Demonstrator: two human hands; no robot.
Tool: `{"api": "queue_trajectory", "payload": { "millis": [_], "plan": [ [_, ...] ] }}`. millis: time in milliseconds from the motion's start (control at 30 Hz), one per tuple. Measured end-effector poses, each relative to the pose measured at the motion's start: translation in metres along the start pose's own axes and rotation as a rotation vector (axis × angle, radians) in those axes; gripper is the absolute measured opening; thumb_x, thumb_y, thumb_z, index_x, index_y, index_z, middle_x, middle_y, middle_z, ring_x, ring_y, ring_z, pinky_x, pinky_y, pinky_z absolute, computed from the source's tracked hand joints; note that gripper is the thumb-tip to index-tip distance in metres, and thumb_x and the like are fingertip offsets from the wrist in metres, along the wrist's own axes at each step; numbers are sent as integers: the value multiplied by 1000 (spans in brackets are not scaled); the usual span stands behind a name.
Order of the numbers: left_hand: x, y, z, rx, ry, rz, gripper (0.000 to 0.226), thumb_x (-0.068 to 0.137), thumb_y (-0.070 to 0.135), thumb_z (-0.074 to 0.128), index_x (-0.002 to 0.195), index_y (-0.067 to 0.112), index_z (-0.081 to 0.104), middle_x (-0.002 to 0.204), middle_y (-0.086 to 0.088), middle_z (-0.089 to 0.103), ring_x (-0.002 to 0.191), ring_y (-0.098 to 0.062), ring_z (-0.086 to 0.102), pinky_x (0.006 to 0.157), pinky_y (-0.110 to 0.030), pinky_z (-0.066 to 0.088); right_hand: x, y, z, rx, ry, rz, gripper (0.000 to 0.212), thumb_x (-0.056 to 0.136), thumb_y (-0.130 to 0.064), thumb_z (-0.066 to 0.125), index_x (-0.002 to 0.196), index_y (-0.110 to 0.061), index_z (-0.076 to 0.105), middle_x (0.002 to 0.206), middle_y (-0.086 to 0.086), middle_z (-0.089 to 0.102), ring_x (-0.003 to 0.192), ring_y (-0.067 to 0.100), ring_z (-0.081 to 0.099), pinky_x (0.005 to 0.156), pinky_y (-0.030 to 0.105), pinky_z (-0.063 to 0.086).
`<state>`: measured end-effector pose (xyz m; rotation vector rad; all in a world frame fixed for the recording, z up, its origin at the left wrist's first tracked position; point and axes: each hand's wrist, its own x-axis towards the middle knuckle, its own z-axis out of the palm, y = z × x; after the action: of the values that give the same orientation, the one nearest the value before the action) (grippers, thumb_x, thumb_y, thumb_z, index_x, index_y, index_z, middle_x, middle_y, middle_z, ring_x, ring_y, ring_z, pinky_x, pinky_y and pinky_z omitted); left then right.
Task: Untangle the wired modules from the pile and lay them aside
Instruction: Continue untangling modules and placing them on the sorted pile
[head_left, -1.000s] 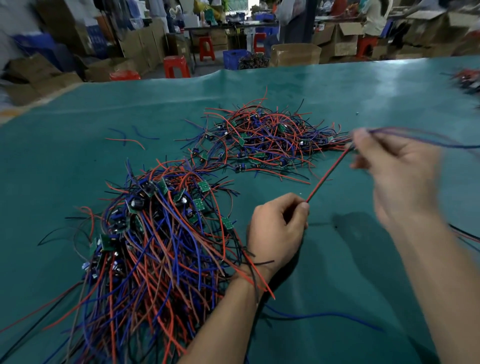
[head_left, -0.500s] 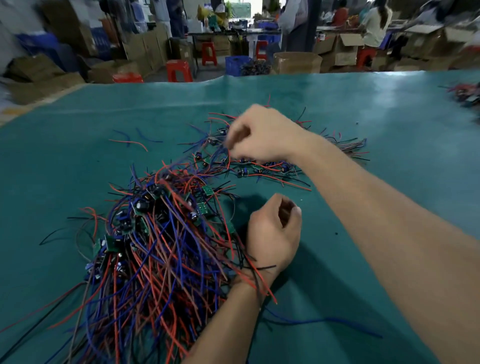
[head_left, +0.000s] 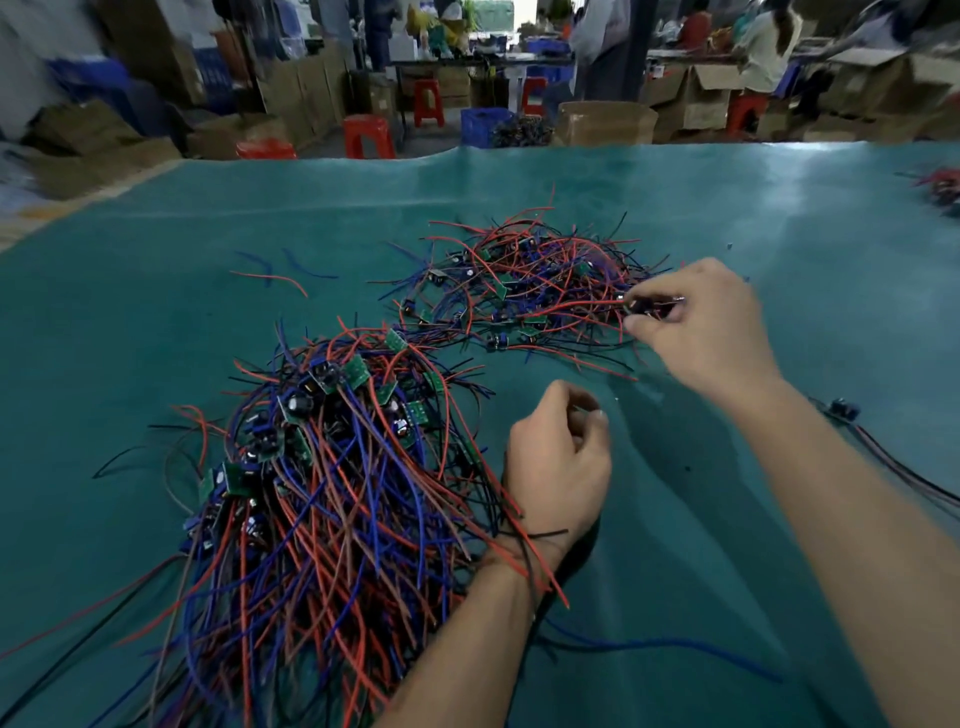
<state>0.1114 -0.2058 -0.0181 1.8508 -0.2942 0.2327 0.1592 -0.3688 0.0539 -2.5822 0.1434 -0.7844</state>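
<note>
The large tangle of red, blue and black wires with small green circuit boards (head_left: 322, 493) runs off the picture's bottom edge. What the right hand (head_left: 696, 332) pinches stays half hidden behind its fingers (head_left: 636, 326). At the teal counter's (head_left: 727, 545) far right edge, a red-and-dark wire bundle (head_left: 943, 189) is blurred and cut off.

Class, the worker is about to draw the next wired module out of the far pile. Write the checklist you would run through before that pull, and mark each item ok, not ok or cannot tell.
1. Right hand has hold of a module at the far pile: ok, its fingers pinch something small and dark at the pile's right edge.
2. That module's wires are free of the tangle: cannot tell, the strands cross thickly.
3. Left hand is free to help: ok, loosely curled, nothing seen in it.
4. Left wrist clear of wires: not ok, red and black strands from the near pile lie across it.
5. Bare green mat between the arms to lay the module on: ok.
</note>
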Motion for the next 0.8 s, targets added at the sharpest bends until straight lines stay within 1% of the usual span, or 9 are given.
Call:
{"api": "queue_trajectory", "payload": {
  "millis": [100,167,233,333,433,500,567,667,800],
  "plan": [
    [0,0,0,-56,9,-7,13,95,27,54,89,16,59,72,-1,71,72,-20,68,72,-41,53,-32,-5,-17,93,85,40,17,75,-29,86,91,-27,81,83,-3,63,71,21,59,70,28,36],
    [0,1,-1,-81,6,0,25,97,36,50,88,16,62,73,1,71,71,-16,67,73,-39,53,-57,-16,-18,99,53,-3,11,73,-29,85,81,-26,78,75,-9,67,71,20,57,68,31,40],
    [-1,2,-2,-69,-3,21,33,96,42,48,88,15,66,74,4,70,67,-7,61,70,-33,51,-76,-26,-12,50,-23,-91,8,75,-25,83,79,-21,78,74,-5,71,76,24,54,70,37,46],
    [0,3,-3,-60,-11,30,32,92,38,51,84,13,70,71,6,66,65,-3,54,68,-32,46,-87,-28,-3,12,-117,-146,8,78,-21,79,80,-15,75,76,0,70,80,26,49,72,41,46],
    [0,5,-3,-70,0,-6,25,91,30,56,81,12,71,68,5,65,63,-4,53,65,-31,45,-90,-25,-1,71,-126,-120,13,74,-20,82,83,-17,74,75,-6,68,81,24,53,74,41,47],
    [0,5,-2,-31,24,-19,18,94,18,59,80,12,68,65,6,61,60,-1,49,63,-29,40,-90,-24,-2,149,-177,-85,21,70,-24,86,88,-23,74,72,-10,66,77,20,57,75,37,49],
    [1,3,-2,1,65,-28,18,97,12,56,81,11,64,67,5,60,63,-8,50,66,-33,41,-87,-20,-4,224,-239,-36,25,70,-31,88,90,-28,74,70,-10,65,68,10,59,70,29,50],
    [2,2,-2,-27,111,-32,19,100,13,51,86,9,63,76,0,65,75,-20,58,75,-41,47,-83,-11,-5,285,-297,25,9,77,-25,87,80,-26,78,66,-10,71,59,4,64,61,18,50],
    [0,4,-3,-20,118,15,18,105,15,44,92,15,56,74,7,60,71,-16,58,71,-39,49,-84,-8,-8,607,-431,182,13,83,-14,83,74,-24,82,63,1,73,51,12,65,50,29,52]
  ]
}}
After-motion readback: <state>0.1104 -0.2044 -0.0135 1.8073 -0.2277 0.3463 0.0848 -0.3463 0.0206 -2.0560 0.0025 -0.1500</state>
